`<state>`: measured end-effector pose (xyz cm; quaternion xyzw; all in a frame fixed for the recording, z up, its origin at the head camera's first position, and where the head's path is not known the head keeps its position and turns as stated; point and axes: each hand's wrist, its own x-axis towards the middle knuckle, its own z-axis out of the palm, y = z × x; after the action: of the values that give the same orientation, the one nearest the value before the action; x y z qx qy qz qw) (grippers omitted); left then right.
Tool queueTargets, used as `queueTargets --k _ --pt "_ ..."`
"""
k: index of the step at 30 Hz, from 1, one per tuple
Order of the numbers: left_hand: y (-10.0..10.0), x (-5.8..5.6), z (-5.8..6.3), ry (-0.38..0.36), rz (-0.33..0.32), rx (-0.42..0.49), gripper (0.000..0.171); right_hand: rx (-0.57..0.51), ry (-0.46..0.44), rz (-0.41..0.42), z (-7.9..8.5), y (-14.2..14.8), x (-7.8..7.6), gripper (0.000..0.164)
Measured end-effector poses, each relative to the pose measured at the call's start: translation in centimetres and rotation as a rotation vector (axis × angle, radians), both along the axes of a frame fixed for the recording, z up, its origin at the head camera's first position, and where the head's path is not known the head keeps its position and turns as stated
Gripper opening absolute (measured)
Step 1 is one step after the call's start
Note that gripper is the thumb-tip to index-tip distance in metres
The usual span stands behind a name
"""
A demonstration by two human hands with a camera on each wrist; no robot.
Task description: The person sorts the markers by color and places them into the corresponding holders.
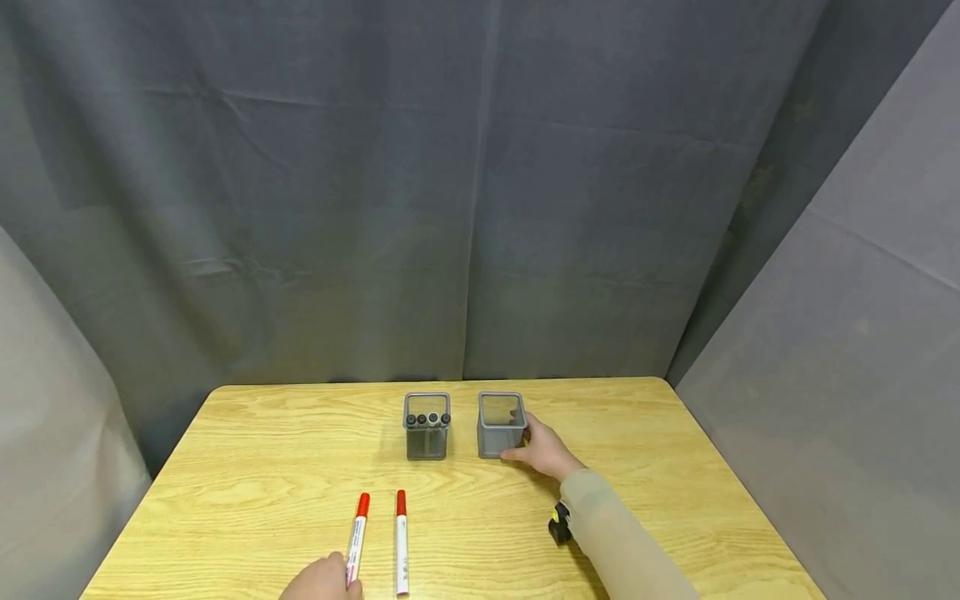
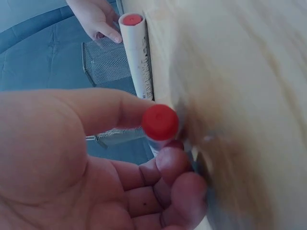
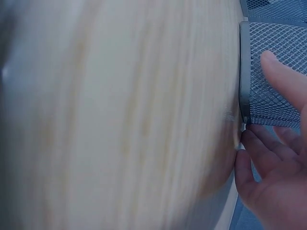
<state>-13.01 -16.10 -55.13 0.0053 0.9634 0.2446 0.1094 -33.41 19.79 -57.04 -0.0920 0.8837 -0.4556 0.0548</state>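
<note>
Near the front edge of the table, my left hand pinches a white marker with a red cap between thumb and fingers. Its cap points away from me; the left wrist view looks onto the marker's red end. Just right of it lies a second red-capped marker, nearly parallel. Farther back, my right hand holds a grey mesh pen holder at its right side. The thumb lies along the mesh, while the other fingers are at its lower edge. No pens show inside this holder.
Left of the held one, a matching mesh pen holder stands with several dark-ended pens in it. Dark grey curtain hangs behind the wooden table, with lighter cloth at the right. A black and yellow wrist device sits by the right sleeve.
</note>
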Motion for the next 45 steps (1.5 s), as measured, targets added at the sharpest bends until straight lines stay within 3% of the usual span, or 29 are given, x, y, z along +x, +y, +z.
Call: queueTargets --k 5,15,25,45 --pt "-0.3 0.0 0.6 -0.027 0.034 0.01 0.024 0.009 0.0 -0.001 0.0 0.1 -0.1 0.088" --pt "-0.9 -0.1 1.2 0.004 0.071 0.047 0.026 0.016 0.007 -0.007 0.0 -0.1 0.0 0.089" --pt "-1.1 0.0 1.9 0.029 0.098 0.018 0.026 -0.002 0.008 -0.006 0.1 -0.2 0.0 0.089" --pt "-1.7 0.2 1.6 0.075 0.119 0.039 0.024 -0.006 0.0 0.001 0.1 -0.1 0.2 0.088"
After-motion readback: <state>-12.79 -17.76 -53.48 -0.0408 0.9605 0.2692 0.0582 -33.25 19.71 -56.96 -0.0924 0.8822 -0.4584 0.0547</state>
